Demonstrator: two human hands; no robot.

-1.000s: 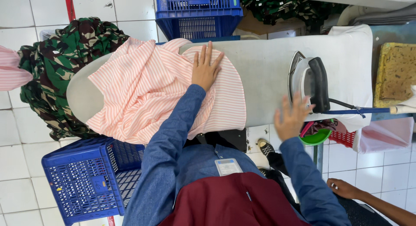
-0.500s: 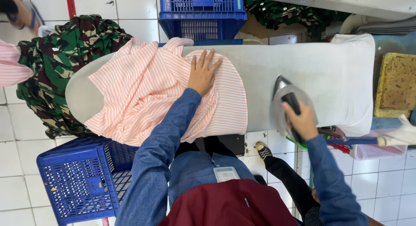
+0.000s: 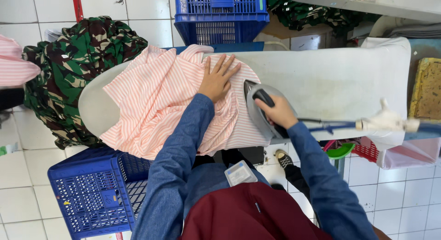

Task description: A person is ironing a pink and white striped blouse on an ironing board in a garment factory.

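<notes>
The striped shirt (image 3: 161, 106) on the board (image 3: 330, 83) is best held taut by the left hand (image 3: 216, 81), fingers spread flat, while the iron (image 3: 262, 109), gripped by the right hand (image 3: 278, 113), is kept clear of them.

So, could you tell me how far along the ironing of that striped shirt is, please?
Early on. Done: the pink striped shirt lies spread on the ironing board. In hand: the left hand presses it flat while the right hand holds the iron at its edge. Left: most of the fabric looks wrinkled.
</notes>
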